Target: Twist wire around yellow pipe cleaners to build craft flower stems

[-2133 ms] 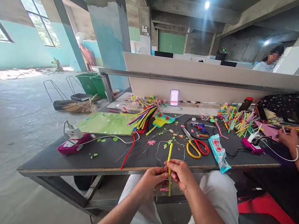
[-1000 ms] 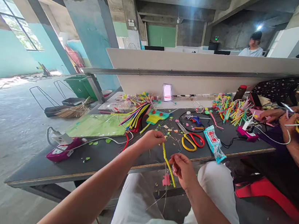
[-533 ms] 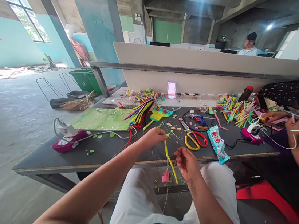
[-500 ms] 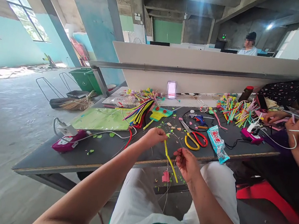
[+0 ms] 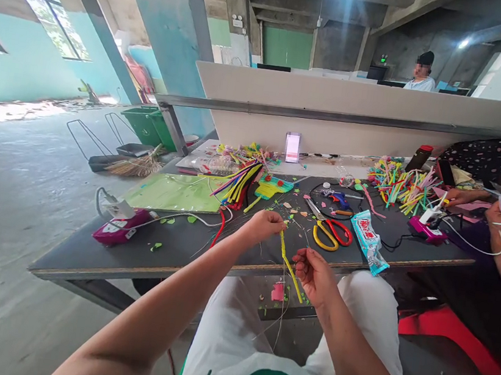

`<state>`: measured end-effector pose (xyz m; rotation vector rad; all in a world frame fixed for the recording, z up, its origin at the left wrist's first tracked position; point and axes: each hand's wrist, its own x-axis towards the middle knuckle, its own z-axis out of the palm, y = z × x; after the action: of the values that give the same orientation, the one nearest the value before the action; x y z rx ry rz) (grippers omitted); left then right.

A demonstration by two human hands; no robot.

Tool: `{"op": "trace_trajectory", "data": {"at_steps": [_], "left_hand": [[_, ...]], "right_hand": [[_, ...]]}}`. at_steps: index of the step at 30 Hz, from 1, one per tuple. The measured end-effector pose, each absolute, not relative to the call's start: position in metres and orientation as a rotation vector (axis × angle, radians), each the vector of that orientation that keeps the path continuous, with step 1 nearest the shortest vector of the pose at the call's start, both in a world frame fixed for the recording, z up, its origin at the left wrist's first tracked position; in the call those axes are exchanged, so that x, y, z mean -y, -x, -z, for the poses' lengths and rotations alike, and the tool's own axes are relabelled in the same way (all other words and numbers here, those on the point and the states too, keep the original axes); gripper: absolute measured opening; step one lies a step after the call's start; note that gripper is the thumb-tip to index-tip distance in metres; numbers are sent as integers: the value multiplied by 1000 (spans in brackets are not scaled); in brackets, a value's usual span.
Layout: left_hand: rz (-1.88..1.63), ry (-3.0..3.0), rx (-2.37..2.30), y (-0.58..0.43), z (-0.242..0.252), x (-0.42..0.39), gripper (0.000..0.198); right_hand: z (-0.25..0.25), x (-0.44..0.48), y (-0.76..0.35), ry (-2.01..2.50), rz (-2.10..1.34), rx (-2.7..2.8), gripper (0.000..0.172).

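Stem (image 5: pixel 283 252): hanging slantwise near edge of table (image 5: pixel 93 260); could drop toward lap (image 5: pixel 365 316) if let slip.
Left hand (image 5: pixel 266 225): pinching top of stem.
Right hand (image 5: pixel 316 276): curled just beside stem; too unclear to tell whether pinching anything.
Wires (image 5: pixel 281 317): dangling below stem; could tangle or snag if yanked.

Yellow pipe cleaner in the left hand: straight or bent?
Bent: below the left hand, the yellow pipe cleaner runs steeply, then kinks and slants toward its lower end.
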<state>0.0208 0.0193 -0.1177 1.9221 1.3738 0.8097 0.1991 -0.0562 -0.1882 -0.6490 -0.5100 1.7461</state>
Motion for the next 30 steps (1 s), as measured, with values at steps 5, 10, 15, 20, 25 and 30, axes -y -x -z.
{"op": "trace_trajectory", "data": {"at_steps": [5, 10, 15, 20, 25, 30], "left_hand": [[-812, -1921, -1337, -18, 120, -21, 26], [-794, -1934, -1321, -17, 119, -20, 26], [-754, -1950, -1302, -16, 115, -18, 24], [-733, -1960, -1268, -18, 112, -16, 24], [-712, -1975, -1252, -24, 107, -12, 24], [-703, -1992, -1271, -27, 104, -9, 23]], "right_hand": [[189, 55, -200, 642, -1822, 468, 21], [191, 55, -197, 629, -1748, 440, 17], [189, 51, -200, 720, -1668, 624, 21], [180, 36, -210, 1000, -1285, 1020, 31], [169, 25, -212, 1255, -732, 1398, 27], [163, 25, -209, 1299, -412, 1527, 23]]}}
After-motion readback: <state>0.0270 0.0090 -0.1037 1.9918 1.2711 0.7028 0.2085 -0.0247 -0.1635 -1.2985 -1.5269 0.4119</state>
